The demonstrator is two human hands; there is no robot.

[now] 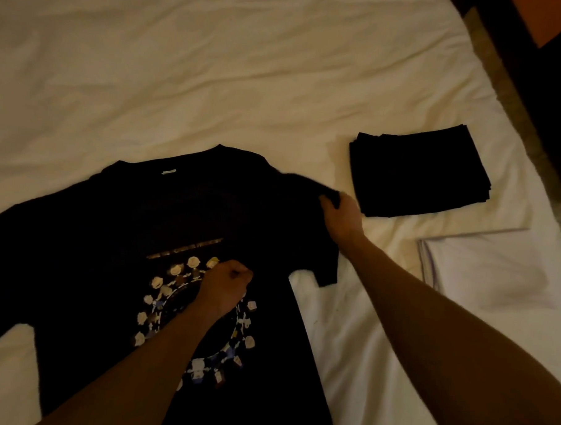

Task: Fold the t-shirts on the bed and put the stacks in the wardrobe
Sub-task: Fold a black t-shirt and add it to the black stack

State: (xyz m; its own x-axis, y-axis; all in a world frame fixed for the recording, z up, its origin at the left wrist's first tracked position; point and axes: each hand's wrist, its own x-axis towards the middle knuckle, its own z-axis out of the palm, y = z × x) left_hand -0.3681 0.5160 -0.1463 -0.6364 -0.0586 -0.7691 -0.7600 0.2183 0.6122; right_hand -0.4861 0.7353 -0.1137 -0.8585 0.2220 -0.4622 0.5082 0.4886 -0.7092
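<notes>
T-shirt: we see a black t-shirt [183, 208] spread face up on the bed [215, 65], collar toward the far side, sleeves out to both sides, with a ring of small pale cartoon figures printed on the chest.
Left hand: our left hand [228, 284] sits on the print near the middle of the shirt, fingers curled and pinching a bit of the cloth.
Right hand: our right hand [340, 215] grips the cloth at the shirt's right shoulder, where the sleeve begins, fingers curled round a small raised fold.
Stack: a stack of folded black shirts [419, 173] lies on the sheet to the right of the open shirt, just beyond our right hand and not touching it.
Pillow: a white pillow [482, 269] lies near the bed's right edge, nearer to us than the stack.
Beyond the bed: dark furniture [542, 79] stands past the right edge; we cannot tell what it is.
</notes>
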